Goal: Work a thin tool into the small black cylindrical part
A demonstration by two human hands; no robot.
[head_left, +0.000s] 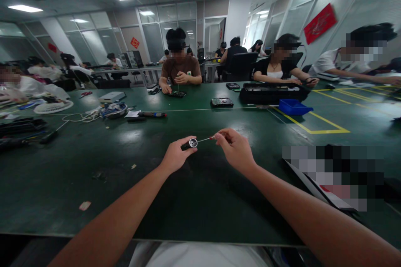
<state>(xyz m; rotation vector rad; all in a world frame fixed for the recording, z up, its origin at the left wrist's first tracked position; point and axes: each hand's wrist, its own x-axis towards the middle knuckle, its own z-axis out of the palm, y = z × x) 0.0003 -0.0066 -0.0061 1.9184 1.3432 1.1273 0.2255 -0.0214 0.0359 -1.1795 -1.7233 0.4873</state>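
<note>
From my remote station I record the left hand (178,155) above the green worktop (200,208), its fingers clasped around a short dark cylinder (193,143) with a bright-rimmed open end. The fingers of the right hand (236,148) pinch a thin-shafted screwdriver (212,137) by its handle, red where it shows. The shaft points at the cylinder's open end; I cannot tell whether its tip makes contact. Beyond the hands, I note 1 hard drive (222,102) and 1 blue tray (294,107) on the worktop.

Electronics workshop, green workbench (200,208), hard drive (222,102), seated workers (181,67)
</note>
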